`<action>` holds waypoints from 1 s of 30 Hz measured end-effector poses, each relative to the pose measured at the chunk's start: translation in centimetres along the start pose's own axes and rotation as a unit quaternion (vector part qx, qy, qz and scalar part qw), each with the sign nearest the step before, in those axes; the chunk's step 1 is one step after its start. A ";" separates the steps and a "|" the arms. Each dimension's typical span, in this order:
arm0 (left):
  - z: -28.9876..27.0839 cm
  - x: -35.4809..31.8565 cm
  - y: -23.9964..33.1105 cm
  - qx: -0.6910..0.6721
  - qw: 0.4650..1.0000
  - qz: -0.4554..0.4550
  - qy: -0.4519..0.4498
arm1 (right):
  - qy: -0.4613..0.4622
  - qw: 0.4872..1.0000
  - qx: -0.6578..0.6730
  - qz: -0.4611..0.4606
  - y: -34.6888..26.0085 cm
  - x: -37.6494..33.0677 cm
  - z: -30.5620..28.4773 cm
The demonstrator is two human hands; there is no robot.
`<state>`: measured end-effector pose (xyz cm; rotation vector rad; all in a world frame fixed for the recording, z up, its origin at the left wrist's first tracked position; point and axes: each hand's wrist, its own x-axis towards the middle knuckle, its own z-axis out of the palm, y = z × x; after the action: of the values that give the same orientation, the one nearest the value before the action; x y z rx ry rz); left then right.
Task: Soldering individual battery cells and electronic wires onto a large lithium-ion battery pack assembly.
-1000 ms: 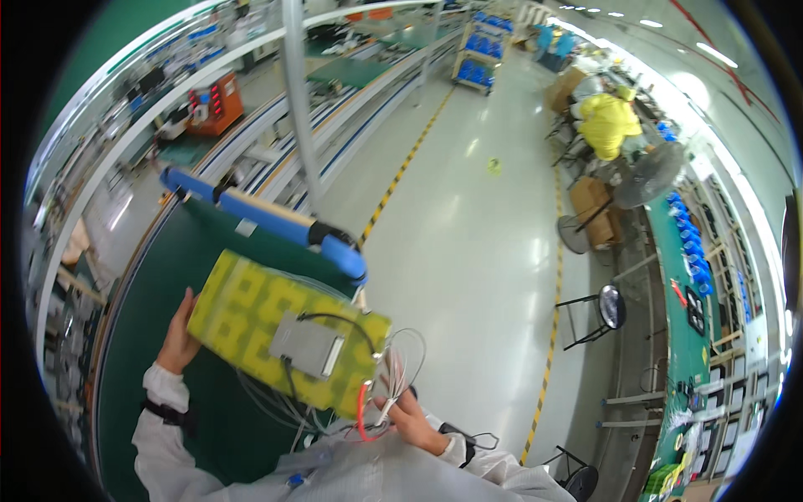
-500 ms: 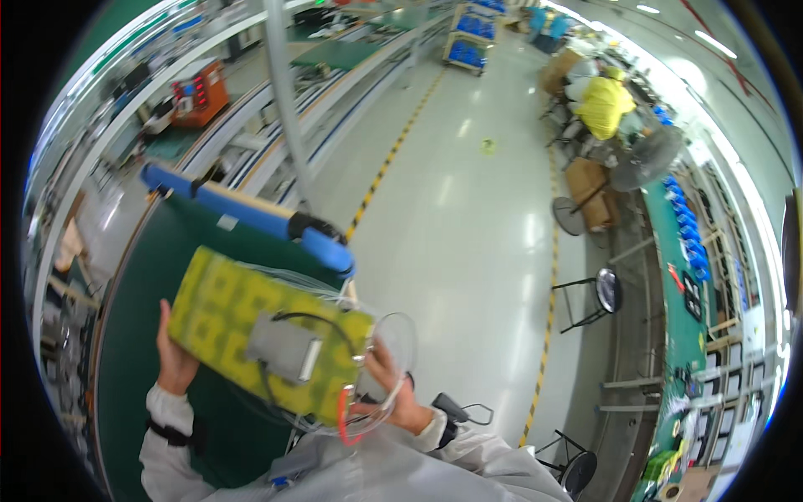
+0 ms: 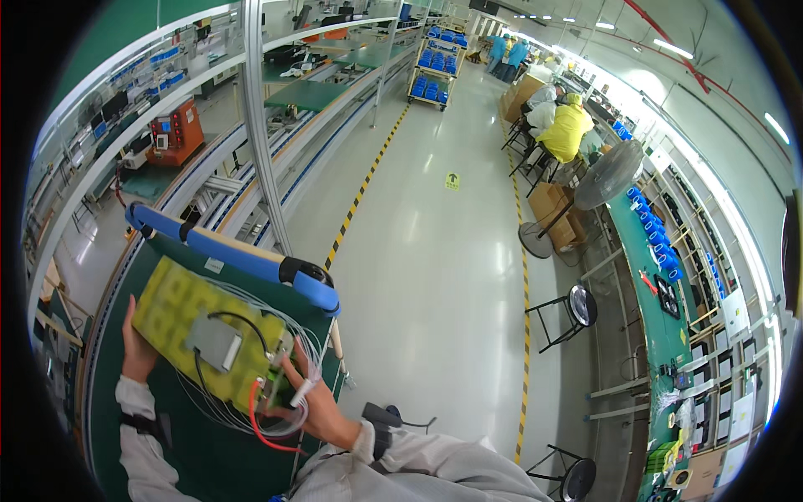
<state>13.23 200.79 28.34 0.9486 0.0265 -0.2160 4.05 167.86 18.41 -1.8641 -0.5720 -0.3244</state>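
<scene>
A flat yellow-green block with rounded raised patches, like a wrapped pack, is held tilted above the green bench top. On its upper face sits a grey metal box with black cables leading off it. My left hand grips the block's left end, fingers along its edge. My right hand is closed at the right end, where its fingers are partly hidden among cables. A red cable curves down beside that hand, and thin clear tubing loops around the block.
The green bench top has a blue padded bar along its far edge. Beyond runs an aisle with yellow-black floor lines. Stools, a standing fan and a long workbench line the right; a person in yellow sits farther off.
The block has shifted left and slightly nearer the bench, with both hands still on it. The whole view has turned a little, and the picture is sharper.
</scene>
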 end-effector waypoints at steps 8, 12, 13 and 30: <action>-8.0 4.9 1.5 -0.005 0.994 0.060 0.093 | -0.006 0.999 -0.033 -0.026 0.2 4.7 3.2; -7.7 4.4 0.4 0.006 0.982 0.124 0.145 | -0.027 0.998 -0.039 -0.032 1.1 6.2 4.2; -6.9 4.4 -0.1 0.010 0.978 0.116 0.175 | -0.022 0.999 -0.023 -0.038 1.4 6.3 3.9; 19.9 -16.7 -10.2 0.202 0.979 0.015 0.005 | -0.086 0.920 0.106 0.367 17.7 -29.1 -15.6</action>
<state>-6.56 181.79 33.72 1.3555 -0.0233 -0.1907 -10.41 141.68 -4.16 -1.7634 0.0105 0.3892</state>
